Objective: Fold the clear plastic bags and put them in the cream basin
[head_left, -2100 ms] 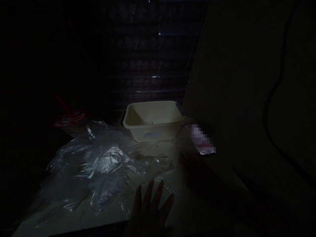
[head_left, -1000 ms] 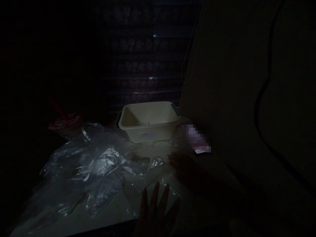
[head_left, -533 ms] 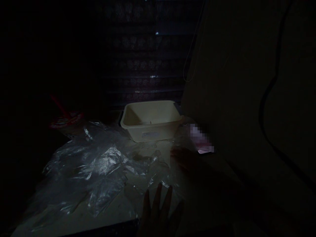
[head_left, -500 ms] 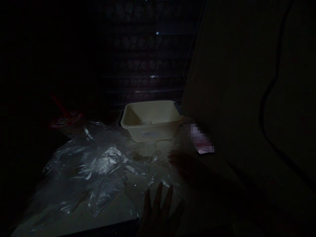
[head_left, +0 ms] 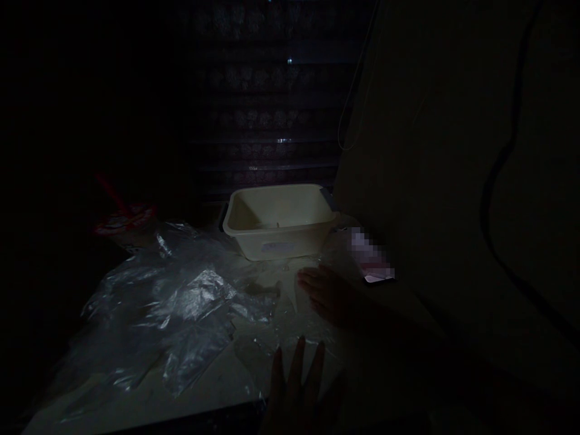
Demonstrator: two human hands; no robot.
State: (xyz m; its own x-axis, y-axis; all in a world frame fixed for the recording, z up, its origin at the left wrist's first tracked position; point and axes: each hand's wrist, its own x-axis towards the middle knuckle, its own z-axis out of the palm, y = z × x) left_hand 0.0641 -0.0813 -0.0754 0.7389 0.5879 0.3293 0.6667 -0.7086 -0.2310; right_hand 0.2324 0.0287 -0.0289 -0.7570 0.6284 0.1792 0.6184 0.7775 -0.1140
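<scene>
Pretty dark feed on my end, so take this with a grain of salt. My left hand [head_left: 296, 386] sits at the bottom centre of the frame, fingers spread and pointing up the picture, palm down over the near edge of the surface [head_left: 217, 380]. It grips nothing; I can't tell if it actually presses on the clear plastic film [head_left: 190, 302] or just hangs above it. My right hand [head_left: 326, 294] comes in from the right, a bit above the middle, lying flat with the fingers stretched out toward the left, also not closed on anything. It lies on the right-hand end of the film, which spreads crumpled and shiny across the left and centre of the surface.

Just above the right hand, near the middle of the frame, stands a cream plastic tub [head_left: 278, 220], upright; it looks almost empty. Off to the left in the gloom there's something with a red top [head_left: 124, 220], too dark to make out. A thin white cord [head_left: 348, 121] hangs down in the upper middle.
</scene>
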